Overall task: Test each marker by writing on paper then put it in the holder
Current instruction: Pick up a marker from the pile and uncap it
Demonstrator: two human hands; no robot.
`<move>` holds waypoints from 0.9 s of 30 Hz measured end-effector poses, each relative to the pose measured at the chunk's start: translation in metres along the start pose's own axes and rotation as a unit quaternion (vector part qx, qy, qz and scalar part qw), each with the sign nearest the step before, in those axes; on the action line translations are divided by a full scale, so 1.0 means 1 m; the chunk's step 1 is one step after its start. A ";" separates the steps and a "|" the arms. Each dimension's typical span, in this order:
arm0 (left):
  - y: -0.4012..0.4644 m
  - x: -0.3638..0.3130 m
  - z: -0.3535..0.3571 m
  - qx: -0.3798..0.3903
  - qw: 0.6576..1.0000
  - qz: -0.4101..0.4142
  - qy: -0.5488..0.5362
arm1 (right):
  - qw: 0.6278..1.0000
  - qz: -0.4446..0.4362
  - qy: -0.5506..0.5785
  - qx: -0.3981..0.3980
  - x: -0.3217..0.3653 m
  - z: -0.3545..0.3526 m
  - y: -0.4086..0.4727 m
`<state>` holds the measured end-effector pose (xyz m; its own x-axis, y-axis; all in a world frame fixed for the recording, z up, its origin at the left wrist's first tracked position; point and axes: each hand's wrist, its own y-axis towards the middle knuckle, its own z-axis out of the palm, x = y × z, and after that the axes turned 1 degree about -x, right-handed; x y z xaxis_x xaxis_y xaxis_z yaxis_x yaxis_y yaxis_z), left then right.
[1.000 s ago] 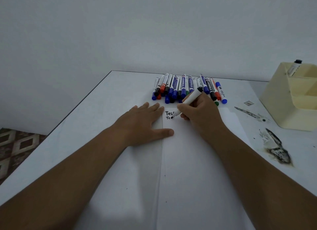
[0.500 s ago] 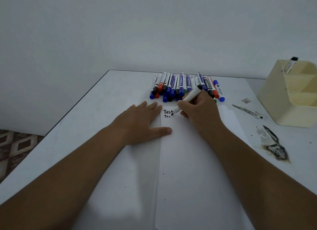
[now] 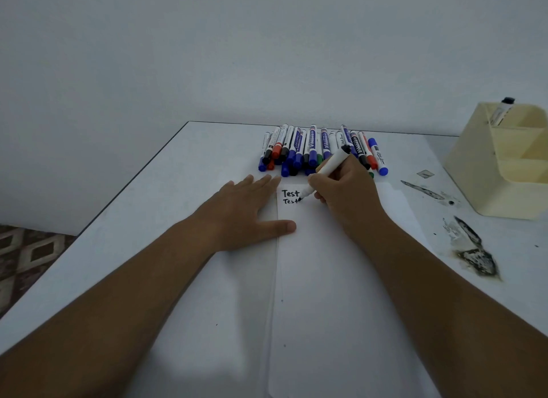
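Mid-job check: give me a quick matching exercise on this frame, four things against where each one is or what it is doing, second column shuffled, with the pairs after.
Things:
1. left hand
2. right hand
3. marker pile
4. holder

Places or states:
A. at the table's right edge, with one marker standing in it
B. lying at the far end of the paper
C. resting flat, thumb on the paper
D. gripping a black marker, tip at the second "Test"

Pairs: 1-C, 2-D, 3-B, 4-A
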<state>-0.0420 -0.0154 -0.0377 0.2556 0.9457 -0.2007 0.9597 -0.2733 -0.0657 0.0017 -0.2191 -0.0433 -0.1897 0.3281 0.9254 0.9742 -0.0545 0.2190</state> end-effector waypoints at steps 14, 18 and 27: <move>-0.002 0.017 -0.002 -0.091 0.984 -0.010 -0.152 | 0.990 0.035 0.137 -0.017 0.001 -0.006 0.002; -0.009 0.029 -0.009 -0.103 0.989 -0.014 -0.104 | 0.986 0.040 0.164 -0.014 -0.001 -0.006 0.004; -0.007 0.032 -0.007 -0.181 0.969 -0.021 -0.165 | 0.954 0.032 0.292 0.066 0.005 -0.013 -0.003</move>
<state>-0.0392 0.0182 -0.0372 0.2216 0.8302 -0.5115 0.9620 -0.1001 0.2542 -0.0037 -0.2291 -0.0357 -0.1270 -0.2548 0.9586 0.9857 0.0754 0.1506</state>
